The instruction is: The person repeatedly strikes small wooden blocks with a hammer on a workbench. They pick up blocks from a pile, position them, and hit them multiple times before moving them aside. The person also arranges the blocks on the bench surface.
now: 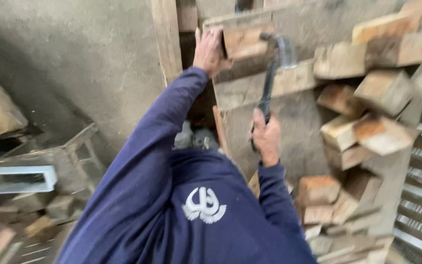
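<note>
Left hand (210,51) clamped on wood block (244,41) left of block stack (367,132) | right hand (265,137) clamped on hammer (272,73) below block | we'd steady block, strike squarely

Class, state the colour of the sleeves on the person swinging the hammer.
Dark navy blue sleeves, clearest in the head view, the only one.

floor (74,98) grey concrete | on it: wood offcuts (40,227) (blurred), white rectangular frame (18,178)
</note>
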